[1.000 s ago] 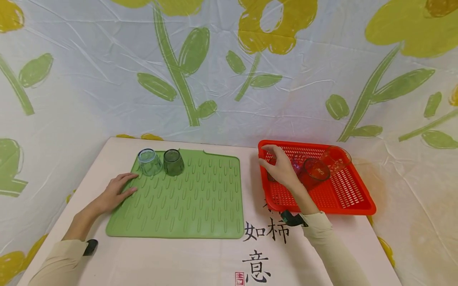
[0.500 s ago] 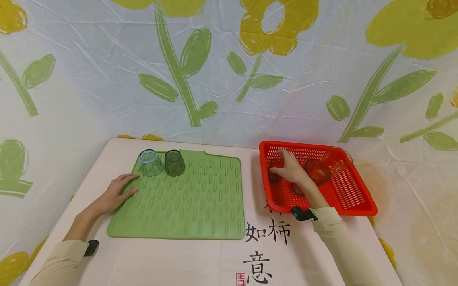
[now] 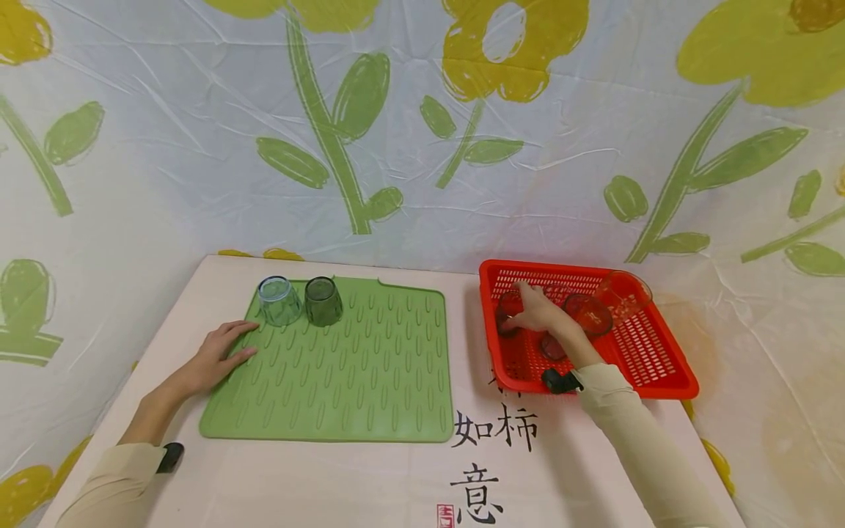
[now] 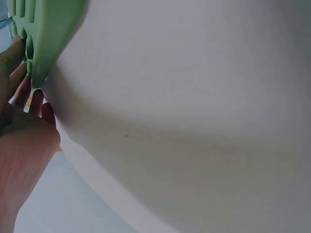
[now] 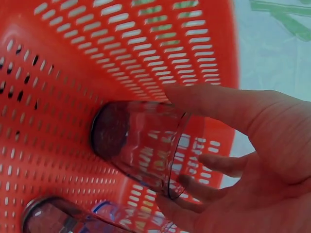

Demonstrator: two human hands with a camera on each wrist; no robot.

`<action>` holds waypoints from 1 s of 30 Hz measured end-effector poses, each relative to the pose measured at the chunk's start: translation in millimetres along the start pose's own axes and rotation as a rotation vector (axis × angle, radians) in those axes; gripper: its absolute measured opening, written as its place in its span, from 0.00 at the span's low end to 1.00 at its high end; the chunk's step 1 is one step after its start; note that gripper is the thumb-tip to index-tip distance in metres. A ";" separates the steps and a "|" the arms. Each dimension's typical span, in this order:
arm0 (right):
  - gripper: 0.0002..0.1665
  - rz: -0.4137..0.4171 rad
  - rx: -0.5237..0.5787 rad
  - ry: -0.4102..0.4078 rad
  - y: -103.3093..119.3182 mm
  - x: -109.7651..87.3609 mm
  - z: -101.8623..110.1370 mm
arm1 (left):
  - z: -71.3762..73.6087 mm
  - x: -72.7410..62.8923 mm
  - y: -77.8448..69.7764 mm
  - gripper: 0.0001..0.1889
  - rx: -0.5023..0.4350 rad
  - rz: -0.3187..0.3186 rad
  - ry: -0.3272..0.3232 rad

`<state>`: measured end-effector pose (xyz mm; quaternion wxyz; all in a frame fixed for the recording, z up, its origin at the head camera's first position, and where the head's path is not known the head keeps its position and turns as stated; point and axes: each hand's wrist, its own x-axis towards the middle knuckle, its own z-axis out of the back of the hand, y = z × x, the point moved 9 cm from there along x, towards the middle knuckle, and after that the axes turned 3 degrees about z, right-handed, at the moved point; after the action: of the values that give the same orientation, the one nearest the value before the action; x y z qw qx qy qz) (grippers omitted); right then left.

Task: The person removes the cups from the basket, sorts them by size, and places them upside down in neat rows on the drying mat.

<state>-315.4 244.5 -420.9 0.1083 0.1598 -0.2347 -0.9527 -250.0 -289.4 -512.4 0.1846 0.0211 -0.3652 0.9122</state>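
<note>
My left hand [image 3: 214,356] lies at the left edge of a green ridged drying mat [image 3: 343,367], fingers relaxed. Its fingertips touch the mat's edge in the left wrist view. Two tumblers stand upside down at the mat's back left: a light blue glass [image 3: 279,302] and a dark grey glass [image 3: 323,303]. My right hand [image 3: 538,312] reaches into the red plastic basket [image 3: 660,378]. There it grips a dark tinted glass [image 5: 141,141] near the rim, thumb on one side and fingers on the other. The glass stands by the basket's wall.
Other glasses lie in the basket: a reddish-looking glass [image 3: 590,315], a clear glass [image 3: 623,295] leaning on the back rim, and a small glass [image 3: 553,346] below my right wrist. A flower-printed cloth [image 3: 396,147] hangs behind the table.
My right hand has moved from above the basket's left rim down into it, and its fingers have closed around the dark tinted glass. The left hand stays in place.
</note>
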 end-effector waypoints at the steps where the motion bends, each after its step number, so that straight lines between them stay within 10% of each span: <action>1: 0.50 -0.006 0.001 0.011 -0.8 1.4 -0.6 | -0.1 0.0 -0.1 0.25 0.000 0.002 0.002; 15: 0.45 -0.014 0.036 0.048 -12.0 17.8 -10.6 | 0.0 -0.2 3.3 0.25 -0.001 -0.025 -0.024; 30: 0.42 0.034 0.190 -0.037 -2.2 -7.6 5.5 | 0.1 -0.7 0.7 0.24 -0.033 -0.005 -0.013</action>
<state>-310.6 250.8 -415.5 0.1043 0.1479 -0.3285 -0.9270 -249.5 -290.2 -513.0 0.1848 0.0247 -0.3814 0.9054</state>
